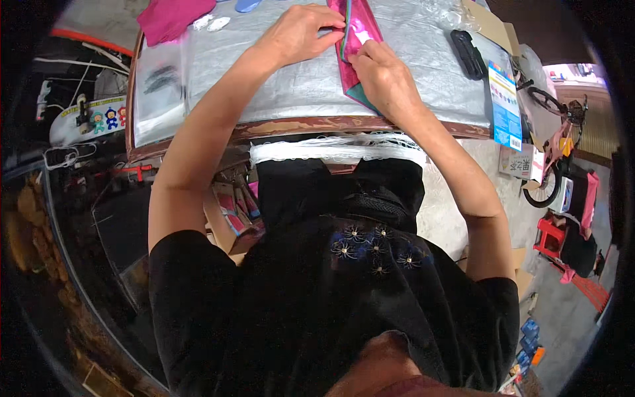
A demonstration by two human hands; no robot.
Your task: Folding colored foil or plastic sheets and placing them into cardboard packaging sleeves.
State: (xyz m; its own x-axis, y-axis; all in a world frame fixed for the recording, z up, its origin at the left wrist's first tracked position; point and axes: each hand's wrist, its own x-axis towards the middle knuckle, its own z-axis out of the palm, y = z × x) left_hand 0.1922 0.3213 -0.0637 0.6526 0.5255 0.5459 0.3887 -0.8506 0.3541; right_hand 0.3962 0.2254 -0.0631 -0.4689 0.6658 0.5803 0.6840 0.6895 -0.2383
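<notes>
Both hands pinching a shiny pink packet (358, 30), left hand (299, 34) gripping its left edge, right hand (381, 74) pressing its lower end, packet flat on the silver-covered table (297, 86), long axis running away from the person, black comb (467, 54) well right.

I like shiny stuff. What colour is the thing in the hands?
Shiny pink pouch with a teal edge, seen from the head view.
</notes>
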